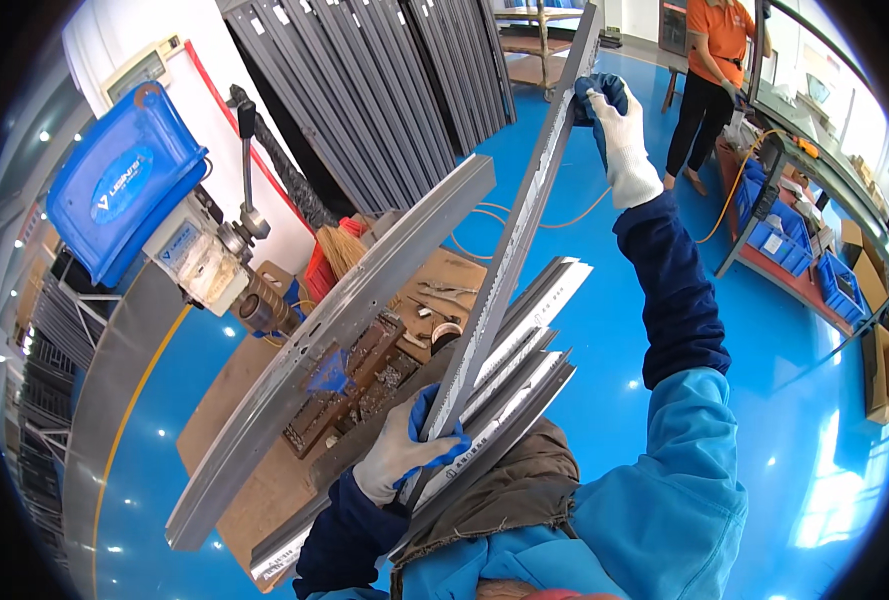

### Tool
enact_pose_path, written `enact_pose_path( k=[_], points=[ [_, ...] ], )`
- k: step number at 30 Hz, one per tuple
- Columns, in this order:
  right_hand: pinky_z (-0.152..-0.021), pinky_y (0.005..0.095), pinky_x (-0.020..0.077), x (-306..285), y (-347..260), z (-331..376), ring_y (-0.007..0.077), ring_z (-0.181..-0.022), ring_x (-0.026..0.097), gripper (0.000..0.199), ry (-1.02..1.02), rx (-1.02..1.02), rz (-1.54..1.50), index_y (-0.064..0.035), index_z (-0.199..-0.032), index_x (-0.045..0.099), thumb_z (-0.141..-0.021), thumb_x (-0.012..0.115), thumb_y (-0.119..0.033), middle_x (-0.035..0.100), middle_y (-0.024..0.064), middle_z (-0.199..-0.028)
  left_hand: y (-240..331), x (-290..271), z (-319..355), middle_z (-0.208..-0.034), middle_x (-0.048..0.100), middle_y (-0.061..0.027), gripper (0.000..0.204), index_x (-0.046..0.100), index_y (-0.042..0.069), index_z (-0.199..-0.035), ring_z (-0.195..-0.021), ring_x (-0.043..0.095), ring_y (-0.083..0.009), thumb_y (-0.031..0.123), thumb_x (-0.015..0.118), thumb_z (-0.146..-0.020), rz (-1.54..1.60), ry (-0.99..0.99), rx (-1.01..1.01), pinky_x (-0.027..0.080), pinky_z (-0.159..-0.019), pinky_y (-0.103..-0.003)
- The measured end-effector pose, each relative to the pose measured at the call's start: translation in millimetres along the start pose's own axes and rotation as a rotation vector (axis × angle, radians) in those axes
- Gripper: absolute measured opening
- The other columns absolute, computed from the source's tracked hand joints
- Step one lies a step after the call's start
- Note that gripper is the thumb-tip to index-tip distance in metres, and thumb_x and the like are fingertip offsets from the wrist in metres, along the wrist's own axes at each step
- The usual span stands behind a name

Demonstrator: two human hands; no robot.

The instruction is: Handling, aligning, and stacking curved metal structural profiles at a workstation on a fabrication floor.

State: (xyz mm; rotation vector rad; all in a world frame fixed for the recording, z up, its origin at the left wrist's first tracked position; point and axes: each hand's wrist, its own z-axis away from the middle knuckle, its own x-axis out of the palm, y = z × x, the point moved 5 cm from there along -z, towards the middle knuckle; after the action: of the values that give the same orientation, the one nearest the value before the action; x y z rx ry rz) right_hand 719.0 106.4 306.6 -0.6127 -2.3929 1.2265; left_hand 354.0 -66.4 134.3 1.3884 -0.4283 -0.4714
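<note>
A long, thin grey metal profile [512, 245] slants up and away in front of me, with strips of whitish film along its face. My left hand [404, 450], in a white glove with blue palm, is closed round its lower part. Farther up, my right hand [616, 130], gloved alike, has its fingers pinched together at the profile's edge near the far end. Under my left hand, several more profiles with white printed film [524, 375] lie side by side by my lap. To the left, a wider grey metal profile [329, 340] with small holes lies across the workbench [229, 440].
A drill press with a blue cover [124, 185] stands left. On the bench are a tray of small metal parts [359, 380], pliers [446, 292] and a straw brush [342, 248]. Upright grey profiles [344, 90] lean behind. A person in orange [716, 45] stands right, near blue bins [779, 240].
</note>
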Motion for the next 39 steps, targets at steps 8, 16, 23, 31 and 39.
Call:
enact_pose_path(
  k=[8,16,23,31,39],
  points=[
    [-0.075,0.0302,0.0479,-2,-12,31,0.0169,-0.079,0.058,0.017,-0.050,-0.342,0.159,-0.0037,-0.102,0.060,-0.086,0.065,-0.003,0.062,0.0056,-0.092,2,3,-6,-0.098,0.068,-0.0122,0.070,0.049,-0.006,-0.132,-0.071,0.061,-0.0142,0.012,0.081,-0.072,-0.216,0.084,0.136,0.050,-0.065,-0.021],
    [-0.077,0.0349,0.0494,14,-30,131,0.0256,-0.077,0.059,0.027,-0.204,-0.882,0.388,-0.0044,-0.096,0.058,-0.072,0.070,0.001,0.060,0.0085,-0.091,13,-3,-17,-0.105,0.067,-0.0160,0.068,0.053,-0.008,-0.130,-0.085,0.061,-0.0198,0.013,0.081,-0.072,-0.361,0.185,0.091,0.050,-0.081,-0.029],
    [-0.068,0.0360,0.0515,58,-40,259,0.0227,-0.073,0.059,0.014,-0.676,-1.100,0.040,-0.0076,-0.093,0.058,-0.082,0.067,-0.010,0.060,0.0079,-0.087,-5,-21,-98,-0.100,0.069,-0.0102,0.067,0.054,0.000,-0.131,-0.084,0.066,-0.0191,0.023,0.082,-0.075,-0.223,0.149,0.257,0.052,-0.079,-0.031],
    [-0.082,0.0398,0.0489,104,-52,385,0.0326,-0.089,0.055,0.011,-1.222,-1.082,-0.273,-0.0043,-0.096,0.057,-0.086,0.058,-0.010,0.055,0.0162,-0.098,6,-16,-151,-0.086,0.065,-0.0040,0.055,0.053,0.007,-0.133,-0.059,0.056,-0.0112,0.028,0.074,-0.087,0.000,0.058,0.167,0.047,-0.051,-0.024],
    [-0.067,0.0329,0.0543,36,5,326,0.0260,-0.084,0.062,0.030,-1.094,-1.185,-0.007,-0.0066,-0.113,0.060,-0.084,0.061,-0.013,0.059,0.0136,-0.102,38,-8,-115,-0.078,0.065,-0.0080,0.048,0.060,0.005,-0.115,-0.059,0.061,-0.0139,0.049,0.059,-0.095,0.176,0.019,0.020,0.046,-0.047,-0.023]
  ],
)
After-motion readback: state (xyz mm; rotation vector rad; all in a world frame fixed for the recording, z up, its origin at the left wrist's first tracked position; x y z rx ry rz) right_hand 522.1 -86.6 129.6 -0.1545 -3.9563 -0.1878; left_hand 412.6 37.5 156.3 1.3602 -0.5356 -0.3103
